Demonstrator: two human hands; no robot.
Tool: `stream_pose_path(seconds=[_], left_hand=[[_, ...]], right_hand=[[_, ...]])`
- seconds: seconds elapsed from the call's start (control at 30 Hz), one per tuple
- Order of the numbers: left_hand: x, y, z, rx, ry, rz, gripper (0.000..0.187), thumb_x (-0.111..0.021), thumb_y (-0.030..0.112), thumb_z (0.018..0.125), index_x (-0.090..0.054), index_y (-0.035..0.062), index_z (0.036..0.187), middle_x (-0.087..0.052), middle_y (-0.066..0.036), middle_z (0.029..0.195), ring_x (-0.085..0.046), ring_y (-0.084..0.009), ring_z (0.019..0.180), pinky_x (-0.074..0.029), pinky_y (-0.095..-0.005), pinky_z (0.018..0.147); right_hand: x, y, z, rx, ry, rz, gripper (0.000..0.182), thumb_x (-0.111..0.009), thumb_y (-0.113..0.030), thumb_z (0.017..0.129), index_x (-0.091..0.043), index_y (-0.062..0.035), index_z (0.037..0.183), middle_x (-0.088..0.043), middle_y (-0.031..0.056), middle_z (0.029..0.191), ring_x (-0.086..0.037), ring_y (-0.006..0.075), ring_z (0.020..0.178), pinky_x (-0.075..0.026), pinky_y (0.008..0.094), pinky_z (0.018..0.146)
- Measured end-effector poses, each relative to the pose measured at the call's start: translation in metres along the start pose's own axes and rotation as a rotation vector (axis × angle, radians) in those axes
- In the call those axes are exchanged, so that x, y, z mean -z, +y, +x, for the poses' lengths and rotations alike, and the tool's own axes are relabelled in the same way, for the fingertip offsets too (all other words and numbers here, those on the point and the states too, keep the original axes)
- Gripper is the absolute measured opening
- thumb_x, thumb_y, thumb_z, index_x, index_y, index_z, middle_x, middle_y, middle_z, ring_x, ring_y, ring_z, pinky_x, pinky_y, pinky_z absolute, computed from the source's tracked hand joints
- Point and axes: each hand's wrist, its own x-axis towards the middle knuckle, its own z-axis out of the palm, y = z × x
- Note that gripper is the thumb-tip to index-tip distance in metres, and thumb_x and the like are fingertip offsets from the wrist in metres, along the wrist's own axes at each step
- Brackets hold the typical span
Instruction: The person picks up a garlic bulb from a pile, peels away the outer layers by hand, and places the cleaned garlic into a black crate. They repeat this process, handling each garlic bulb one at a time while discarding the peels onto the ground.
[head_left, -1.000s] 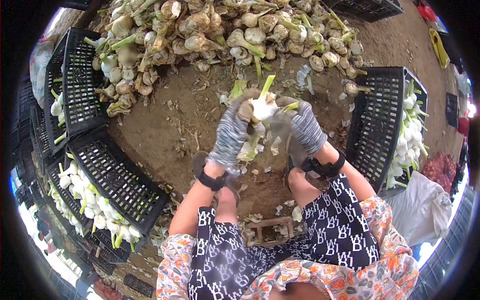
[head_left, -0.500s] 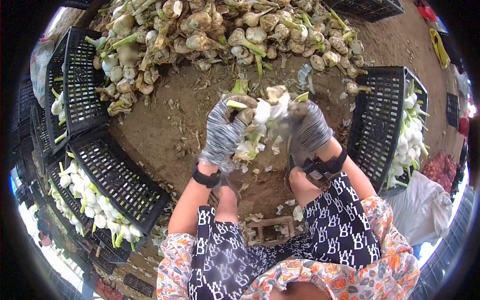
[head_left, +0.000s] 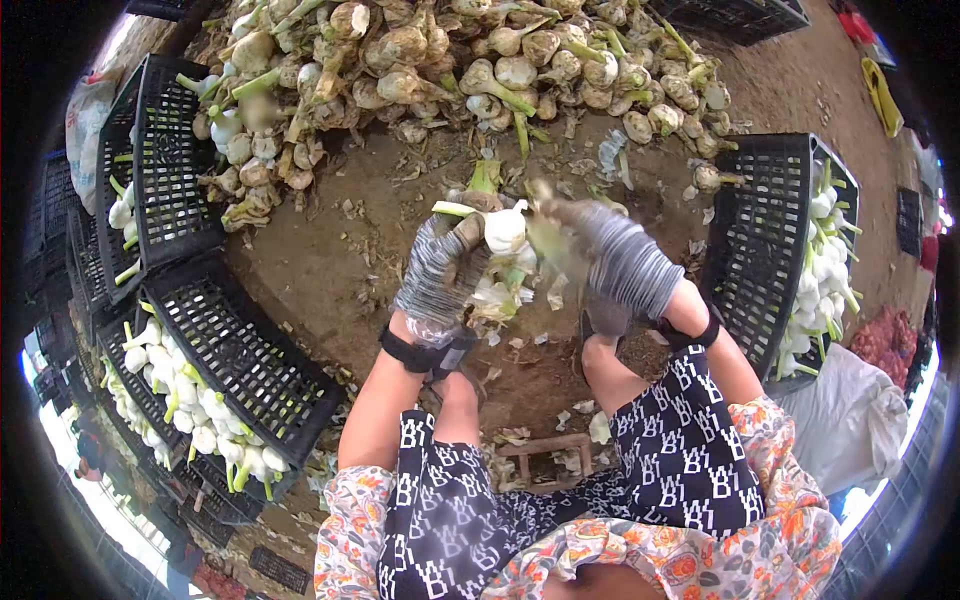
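Note:
My left hand (head_left: 437, 262), in a grey striped glove with dirty fingertips, is closed around a garlic bulb (head_left: 505, 230). The bulb is white and clean, and its cut green stem (head_left: 453, 208) sticks out to the left over my fingers. Just right of the bulb, my right hand (head_left: 622, 252) wears a matching glove and is smeared by motion. From its closed fingers hangs a blurred greenish-brown strip of garlic skin (head_left: 552, 245). Loose pale skins (head_left: 495, 300) show right below the bulb.
A large heap of unpeeled garlic (head_left: 400, 60) lies ahead. Black crates with clean garlic stand at the left (head_left: 240, 350) and right (head_left: 755, 240). Skin scraps litter the dirt floor (head_left: 340, 250). A small wooden stool frame (head_left: 550, 445) is between my legs.
My right hand has moved slightly right, pulling skin away from the bulb. The bulb in my left hand now shows a bare white side.

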Motion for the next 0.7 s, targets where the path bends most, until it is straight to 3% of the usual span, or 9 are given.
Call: stream_pose_path(seconds=[0.07,0.17,0.27,0.33,0.37,0.47,0.6,0.63,0.7], left_hand=[[0.007,-0.001,0.004,0.036,-0.043,-0.033,0.033,-0.063,0.012,0.078,-0.051,0.0009,0.107,-0.059,-0.009,0.1,-0.059,-0.0178,0.09,-0.05,-0.0279,0.079],[0.004,0.002,0.004,0.175,0.011,-0.037,0.034,-0.061,0.012,0.079,-0.051,-0.0018,0.108,-0.06,-0.01,0.097,-0.061,-0.0185,0.086,-0.052,-0.0273,0.077],[0.008,-0.004,0.0,0.203,0.097,-0.297,0.035,-0.059,0.01,0.078,-0.051,-0.0047,0.109,-0.062,-0.013,0.096,-0.063,-0.0229,0.084,-0.054,-0.0303,0.076],[0.018,-0.013,0.002,0.227,0.08,-0.469,0.036,-0.059,0.008,0.076,-0.05,-0.005,0.109,-0.061,-0.017,0.099,-0.062,-0.0259,0.086,-0.055,-0.0328,0.076],[0.022,-0.015,0.002,0.245,0.056,-0.538,0.036,-0.058,0.008,0.077,-0.05,-0.0051,0.109,-0.061,-0.017,0.098,-0.062,-0.0261,0.086,-0.055,-0.0334,0.076],[0.027,-0.015,0.003,0.298,0.07,-0.631,0.031,-0.054,0.011,0.08,-0.051,-0.0054,0.106,-0.061,-0.017,0.095,-0.063,-0.0269,0.082,-0.055,-0.0362,0.074],[0.039,-0.016,0.003,0.233,-0.086,-0.43,0.028,-0.048,0.012,0.084,-0.051,-0.0036,0.107,-0.061,-0.015,0.093,-0.061,-0.0239,0.082,-0.054,-0.0318,0.074],[0.038,-0.015,0.005,0.2,0.052,-0.407,0.028,-0.049,0.012,0.084,-0.051,-0.0034,0.108,-0.061,-0.014,0.094,-0.061,-0.0233,0.082,-0.054,-0.0307,0.074],[0.03,-0.021,0.008,0.121,0.332,-0.368,0.027,-0.051,0.011,0.084,-0.051,-0.0032,0.108,-0.061,-0.012,0.096,-0.061,-0.0219,0.083,-0.054,-0.0286,0.075]], right_hand=[[0.007,-0.002,0.009,0.258,0.336,0.291,0.044,-0.065,-0.014,0.074,-0.052,-0.008,0.116,-0.057,0.0159,0.101,-0.057,0.0328,0.092,-0.047,0.0342,0.077],[0.001,0.006,0.021,0.376,0.23,0.323,0.034,-0.065,-0.015,0.075,-0.057,-0.0067,0.107,-0.059,0.0152,0.097,-0.058,0.0293,0.09,-0.048,0.035,0.075],[-0.02,0.011,0.005,0.223,0.113,0.564,0.027,-0.063,-0.015,0.078,-0.059,-0.0056,0.103,-0.061,0.0124,0.09,-0.06,0.0233,0.084,-0.048,0.0328,0.074],[-0.026,0.011,-0.009,0.36,0.01,0.504,0.025,-0.062,-0.016,0.08,-0.059,-0.0054,0.103,-0.063,0.01,0.089,-0.06,0.0182,0.081,-0.047,0.0315,0.074],[-0.005,-0.002,-0.016,0.161,-0.369,0.581,0.026,-0.062,-0.017,0.08,-0.059,-0.0046,0.103,-0.063,0.0078,0.091,-0.058,0.014,0.084,-0.047,0.0313,0.075],[0.005,0.005,-0.017,0.194,-0.559,0.954,0.029,-0.064,-0.016,0.078,-0.059,-0.0025,0.103,-0.062,0.0055,0.09,-0.056,0.0117,0.084,-0.046,0.0297,0.072],[-0.015,0.018,-0.01,0.134,-0.248,-0.028,0.058,-0.058,-0.005,0.074,-0.037,-0.0058,0.128,-0.059,0.0186,0.096,-0.056,0.0338,0.091,-0.047,0.0381,0.074],[-0.021,0.017,-0.006,0.103,-0.15,-0.269,0.063,-0.056,-0.004,0.073,-0.032,-0.0079,0.132,-0.057,0.0216,0.099,-0.055,0.0383,0.092,-0.047,0.0395,0.074],[-0.017,0.019,-0.004,-0.108,-0.154,0.11,0.059,-0.057,-0.012,0.078,-0.033,-0.009,0.132,-0.055,0.0208,0.107,-0.055,0.035,0.095,-0.048,0.0384,0.074]])
